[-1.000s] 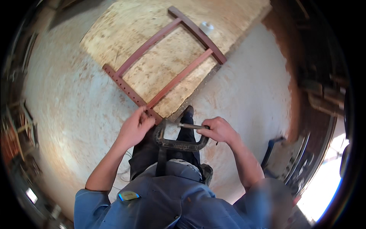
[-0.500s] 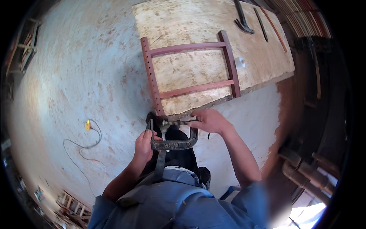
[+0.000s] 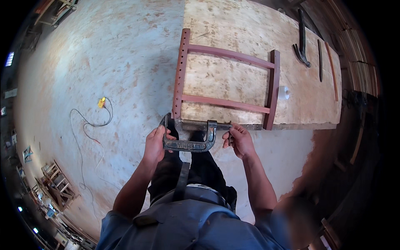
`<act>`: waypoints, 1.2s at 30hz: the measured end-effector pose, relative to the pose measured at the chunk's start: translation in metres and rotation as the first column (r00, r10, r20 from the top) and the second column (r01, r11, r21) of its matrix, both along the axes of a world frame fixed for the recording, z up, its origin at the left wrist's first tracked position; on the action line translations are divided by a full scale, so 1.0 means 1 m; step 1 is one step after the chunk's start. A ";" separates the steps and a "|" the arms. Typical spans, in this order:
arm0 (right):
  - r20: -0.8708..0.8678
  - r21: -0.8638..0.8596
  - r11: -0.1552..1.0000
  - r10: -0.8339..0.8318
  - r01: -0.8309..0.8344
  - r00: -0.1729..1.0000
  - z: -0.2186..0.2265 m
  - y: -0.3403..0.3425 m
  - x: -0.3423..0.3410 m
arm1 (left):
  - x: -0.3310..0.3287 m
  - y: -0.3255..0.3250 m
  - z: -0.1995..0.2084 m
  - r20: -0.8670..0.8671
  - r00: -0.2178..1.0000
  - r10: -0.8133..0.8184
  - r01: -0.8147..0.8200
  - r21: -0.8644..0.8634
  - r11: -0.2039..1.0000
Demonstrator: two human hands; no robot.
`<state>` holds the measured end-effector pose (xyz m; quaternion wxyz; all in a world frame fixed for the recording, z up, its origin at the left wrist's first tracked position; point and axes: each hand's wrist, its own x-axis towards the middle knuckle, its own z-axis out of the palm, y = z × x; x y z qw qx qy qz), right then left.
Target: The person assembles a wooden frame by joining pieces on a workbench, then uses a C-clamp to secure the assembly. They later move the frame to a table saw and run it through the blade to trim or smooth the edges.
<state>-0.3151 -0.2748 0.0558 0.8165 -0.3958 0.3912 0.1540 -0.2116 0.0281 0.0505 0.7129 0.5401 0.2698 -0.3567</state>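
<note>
A dark metal C-clamp [image 3: 189, 145] lies across in front of me at the table's near edge. My left hand [image 3: 156, 144] is closed round its left end. At the right, my right hand [image 3: 241, 141] has its fingers closed on the handle at the outer end of the clamp's threaded screw [image 3: 196, 123]. The clamp's left jaw is beside the near end of the reddish-brown wooden frame's [image 3: 181, 79] left upright, which has a row of holes. Whether the jaw touches the wood I cannot tell. The frame's two crosspieces run to a right upright.
The frame lies on a stained pale worktable [image 3: 233, 83]. A claw hammer [image 3: 302, 41], a dark rod [image 3: 320, 60], a thin reddish stick [image 3: 331, 71] and a white roll [image 3: 284, 92] lie to its right. A yellow plug box [image 3: 101, 102] with a cable is on the floor at left.
My head view has shifted, so the table appears further right. The clamp has come closer to the upright's near end. My right hand has moved outward from the clamp's body to the screw's handle.
</note>
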 end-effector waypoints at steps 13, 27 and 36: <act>0.082 -0.972 0.221 0.638 -0.080 0.765 -0.006 -0.018 0.001 | 0.011 -0.017 0.014 -0.101 0.995 0.016 -0.012 0.044 0.999; -0.152 -0.760 0.572 0.308 -0.310 0.939 0.012 -0.014 0.043 | 0.043 -0.028 0.047 -0.210 0.973 -0.092 0.132 0.184 0.974; -0.107 -0.937 -0.298 0.738 0.181 0.666 0.033 -0.033 0.029 | 0.047 -0.017 0.057 -0.256 0.961 -0.102 0.150 0.177 0.973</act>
